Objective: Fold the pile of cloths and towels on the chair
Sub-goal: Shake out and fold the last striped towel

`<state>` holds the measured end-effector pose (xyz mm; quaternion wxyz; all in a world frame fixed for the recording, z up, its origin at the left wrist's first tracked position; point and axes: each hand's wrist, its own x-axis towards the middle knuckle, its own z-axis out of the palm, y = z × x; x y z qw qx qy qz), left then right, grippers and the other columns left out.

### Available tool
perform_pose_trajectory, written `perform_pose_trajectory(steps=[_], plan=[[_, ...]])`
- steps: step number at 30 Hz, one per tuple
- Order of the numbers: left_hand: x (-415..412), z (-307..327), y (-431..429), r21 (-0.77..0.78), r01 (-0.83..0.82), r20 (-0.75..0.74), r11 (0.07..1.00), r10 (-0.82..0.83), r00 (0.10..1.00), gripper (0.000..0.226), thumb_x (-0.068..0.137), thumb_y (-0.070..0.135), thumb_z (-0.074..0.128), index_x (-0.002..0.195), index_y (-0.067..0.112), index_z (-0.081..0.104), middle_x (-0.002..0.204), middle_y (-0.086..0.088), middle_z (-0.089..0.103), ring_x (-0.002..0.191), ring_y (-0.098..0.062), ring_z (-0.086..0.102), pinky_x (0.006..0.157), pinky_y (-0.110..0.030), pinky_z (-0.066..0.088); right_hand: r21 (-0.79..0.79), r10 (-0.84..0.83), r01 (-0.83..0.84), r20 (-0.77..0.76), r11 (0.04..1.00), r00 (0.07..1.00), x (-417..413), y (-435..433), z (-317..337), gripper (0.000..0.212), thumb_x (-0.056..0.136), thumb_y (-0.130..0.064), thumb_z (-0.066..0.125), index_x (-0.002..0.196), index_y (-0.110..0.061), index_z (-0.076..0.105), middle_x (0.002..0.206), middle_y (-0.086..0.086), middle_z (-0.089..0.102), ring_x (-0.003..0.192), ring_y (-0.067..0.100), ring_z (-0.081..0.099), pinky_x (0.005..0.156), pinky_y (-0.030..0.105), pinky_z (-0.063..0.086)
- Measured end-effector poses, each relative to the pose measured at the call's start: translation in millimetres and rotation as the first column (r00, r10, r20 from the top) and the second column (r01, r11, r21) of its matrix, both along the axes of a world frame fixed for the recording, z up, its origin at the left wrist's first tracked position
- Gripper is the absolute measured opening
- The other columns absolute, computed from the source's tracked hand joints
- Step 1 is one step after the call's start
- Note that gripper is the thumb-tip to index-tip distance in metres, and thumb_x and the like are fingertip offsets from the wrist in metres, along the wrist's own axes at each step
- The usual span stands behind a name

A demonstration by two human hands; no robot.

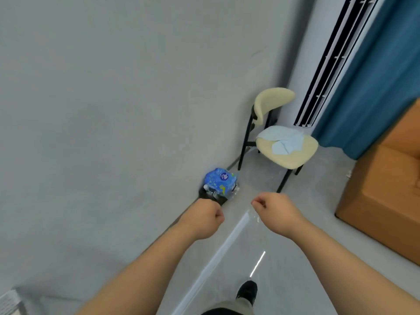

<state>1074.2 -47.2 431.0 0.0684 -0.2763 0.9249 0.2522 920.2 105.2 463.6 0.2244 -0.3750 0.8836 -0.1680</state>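
One loose pile of pale blue cloths (281,139) is spread on the seat of one cream chair (293,159), set near the grey wall (113,98). The left hand (204,218) and right hand (276,210) are held well short of it, fingers curled tight, nothing held. One blue bottle pack (221,181) is seen on the grey floor (295,258).

A plain grey wall (113,87) meets a pale glossy floor (295,223) (one thin streak of light (258,263) reflects off it). In the far corner a tall slatted air conditioner (336,60) stands beside a blue curtain (375,87); an orange sofa (386,189) lines the floor's right edge.
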Motion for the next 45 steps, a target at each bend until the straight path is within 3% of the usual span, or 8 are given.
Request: perform_pose_trajectory(steps=[3,7,16,20,29,37,40,45], plan=[[-95,-1,-1,0.030,0.010,-0.005,0.999,-0.010,1.000,0.019,0.085,0.021,0.053,0.069,0.014,0.058,0.069,-0.010,0.058,0.064,-0.026,0.048,0.067,-0.038,0.053,0.011,-0.021,0.021,0.002,1.000,1.000,-86,3,7,0.024,0.099,-0.028,0.047,0.091,-0.021,0.069,0.082,-0.005,0.068,0.078,0.014,0.062,0.072,0.033,0.054],[-219,10,-1,0.084,0.080,0.002,0.993,-0.080,0.997,0.022,0.089,0.019,0.053,0.069,0.013,0.061,0.081,-0.015,0.068,0.083,-0.031,0.063,0.063,-0.026,0.039,0.005,-0.072,0.072,0.010,0.997,0.997,-199,5,12,0.024,0.100,-0.029,0.047,0.090,-0.021,0.068,0.078,-0.008,0.065,0.072,0.008,0.060,0.062,0.025,0.047],[-457,-3,7,0.017,0.127,0.064,0.992,-0.128,0.990,0.021,0.090,0.019,0.049,0.082,0.013,0.067,0.086,-0.006,0.070,0.081,-0.025,0.064,0.072,-0.036,0.055,-0.056,-0.117,0.119,0.039,0.991,0.992,-422,16,3,0.023,0.099,-0.026,0.050,0.085,-0.019,0.067,0.068,-0.008,0.062,0.063,0.006,0.058,0.053,0.022,0.043],[-527,-17,23,0.006,0.051,0.064,0.999,-0.051,0.997,0.020,0.090,0.025,0.050,0.084,0.017,0.068,0.090,-0.003,0.070,0.083,-0.022,0.064,0.074,-0.034,0.055,-0.078,-0.057,0.062,0.057,0.995,0.997,-511,25,-4,0.024,0.099,-0.024,0.050,0.092,-0.010,0.069,0.083,0.003,0.070,0.081,0.021,0.065,0.071,0.036,0.053],[-668,14,33,0.044,-0.176,0.001,0.983,0.176,0.984,0.025,0.093,0.023,0.053,0.089,0.005,0.070,0.088,-0.009,0.071,0.081,-0.023,0.066,0.075,-0.038,0.055,-0.105,0.110,-0.101,0.094,0.989,0.989,-698,9,28,0.024,0.100,-0.025,0.050,0.091,-0.015,0.069,0.081,-0.006,0.067,0.080,0.016,0.063,0.069,0.029,0.050],[-797,-31,-42,0.148,-0.278,-0.030,0.949,0.285,0.958,0.019,0.087,0.025,0.053,0.073,0.014,0.059,0.072,-0.003,0.060,0.065,-0.015,0.050,0.063,-0.034,0.047,-0.089,0.219,-0.213,0.067,0.973,0.973,-841,-69,3,0.024,0.101,-0.025,0.048,0.095,-0.018,0.069,0.080,-0.012,0.063,0.076,0.008,0.058,0.063,0.020,0.045],[-849,-46,-74,0.187,-0.281,-0.010,0.941,0.288,0.958,0.016,0.087,0.019,0.052,0.071,0.020,0.054,0.071,0.001,0.050,0.066,-0.013,0.043,0.060,-0.030,0.036,-0.037,0.243,-0.241,0.065,0.970,0.968,-894,-101,-6,0.024,0.102,-0.025,0.047,0.095,-0.020,0.070,0.083,-0.010,0.065,0.078,0.010,0.061,0.067,0.024,0.048],[-925,-55,-124,0.196,-0.329,0.038,0.924,0.328,0.944,0.014,0.085,0.017,0.051,0.072,0.021,0.050,0.071,0.003,0.049,0.065,-0.012,0.042,0.060,-0.030,0.036,0.054,0.288,-0.292,0.060,0.955,0.956,-970,-143,-12,0.024,0.102,-0.024,0.046,0.094,-0.021,0.068,0.083,-0.010,0.063,0.082,0.012,0.060,0.076,0.031,0.051]])
